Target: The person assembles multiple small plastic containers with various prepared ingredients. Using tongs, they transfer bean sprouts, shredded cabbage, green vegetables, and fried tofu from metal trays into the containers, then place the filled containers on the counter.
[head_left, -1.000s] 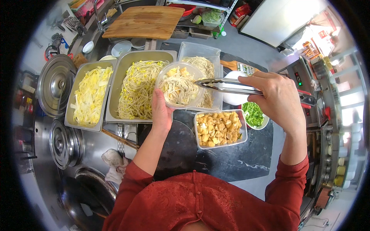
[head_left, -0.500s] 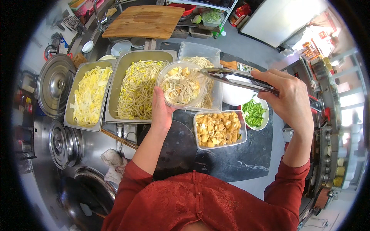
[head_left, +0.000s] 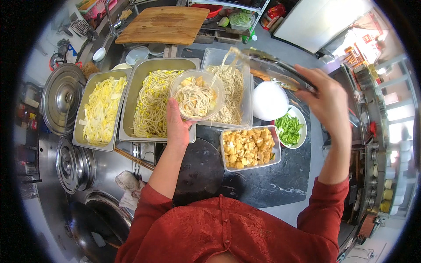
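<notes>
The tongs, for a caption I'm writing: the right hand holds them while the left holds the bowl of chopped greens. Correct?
Not quite: in the head view, the left hand holds a clear bowl of pale strands; the bowl of chopped greens stands on the dark counter. The right hand does hold the tongs.

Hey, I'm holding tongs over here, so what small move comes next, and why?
Probably lower the tongs toward the round tub: pale strands hang from the raised tips toward it, and your left hand is holding it up.
</notes>
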### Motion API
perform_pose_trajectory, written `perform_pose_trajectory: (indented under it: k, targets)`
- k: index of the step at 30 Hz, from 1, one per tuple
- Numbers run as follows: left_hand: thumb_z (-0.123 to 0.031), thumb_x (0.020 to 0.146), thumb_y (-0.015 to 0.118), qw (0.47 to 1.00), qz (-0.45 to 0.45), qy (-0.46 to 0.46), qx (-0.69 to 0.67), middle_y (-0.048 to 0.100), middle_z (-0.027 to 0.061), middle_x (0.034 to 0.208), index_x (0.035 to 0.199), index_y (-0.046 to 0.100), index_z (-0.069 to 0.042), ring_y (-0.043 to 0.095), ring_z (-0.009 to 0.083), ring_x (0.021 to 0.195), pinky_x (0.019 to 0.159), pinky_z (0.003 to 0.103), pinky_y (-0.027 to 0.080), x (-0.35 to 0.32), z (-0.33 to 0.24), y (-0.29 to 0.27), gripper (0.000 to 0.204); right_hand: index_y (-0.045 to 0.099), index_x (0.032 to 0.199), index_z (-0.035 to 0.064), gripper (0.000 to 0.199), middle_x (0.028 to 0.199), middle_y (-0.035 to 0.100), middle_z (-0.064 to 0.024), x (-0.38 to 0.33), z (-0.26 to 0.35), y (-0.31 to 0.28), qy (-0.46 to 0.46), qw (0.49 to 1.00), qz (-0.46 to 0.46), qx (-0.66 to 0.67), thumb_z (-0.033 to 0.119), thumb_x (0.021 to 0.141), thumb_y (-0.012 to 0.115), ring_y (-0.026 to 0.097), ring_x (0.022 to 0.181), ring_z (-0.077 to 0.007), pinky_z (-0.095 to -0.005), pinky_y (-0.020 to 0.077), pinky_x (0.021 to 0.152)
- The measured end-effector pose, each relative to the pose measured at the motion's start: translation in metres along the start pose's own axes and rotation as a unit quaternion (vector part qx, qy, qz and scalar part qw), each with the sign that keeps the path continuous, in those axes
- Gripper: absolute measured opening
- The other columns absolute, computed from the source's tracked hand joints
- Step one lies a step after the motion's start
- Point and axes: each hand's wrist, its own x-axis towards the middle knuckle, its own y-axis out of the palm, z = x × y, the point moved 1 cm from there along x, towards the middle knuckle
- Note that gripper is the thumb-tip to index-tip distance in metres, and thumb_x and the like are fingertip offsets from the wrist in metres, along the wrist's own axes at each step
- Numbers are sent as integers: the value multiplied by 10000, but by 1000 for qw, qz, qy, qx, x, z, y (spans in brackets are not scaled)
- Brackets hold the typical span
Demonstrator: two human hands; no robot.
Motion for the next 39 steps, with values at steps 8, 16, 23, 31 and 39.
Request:
perform_pose_trajectory:
  k: [8,16,23,31,39]
  targets:
    - [-653,1031,415,996,78,-41,32,469,134,1540,1558,339,-71,497,284,1405,1120,501,465,-27,-12,15,789,734,1209,127,502,1054,743,-46,-1,49,73,-162,983,58,-68,165,723,853,725,888,-230,-371,589,737]
    - [-463,1093,439,989,99,-104,39,566,171,1431,1489,419,-22,617,275,1276,993,454,584,-65,-19,17,593,699,1307,79,612,1097,737,-114,-47,10,-11,-126,985,75,92,126,721,869,697,821,-213,-335,567,754]
    - [-423,1121,364,885,248,-375,119,587,135,1401,1522,397,-42,637,242,1226,905,431,616,-157,85,53,554,626,1388,26,630,1122,688,-54,-181,-60,-40,111,961,15,252,162,818,856,624,966,-125,-286,524,853]
    - [-429,1115,385,840,313,-264,355,622,124,1269,1440,473,-48,699,189,984,688,347,631,-201,248,65,509,696,1306,114,556,1061,743,-109,-340,-120,33,342,916,-2,209,175,775,850,719,921,-259,-345,539,830]
    - [-298,1019,647,823,249,-305,410,585,118,1116,1434,431,24,672,185,630,510,276,541,-215,191,86,568,747,1204,146,472,982,739,-82,-392,-126,42,332,924,126,139,142,742,841,706,878,-318,-404,545,764]
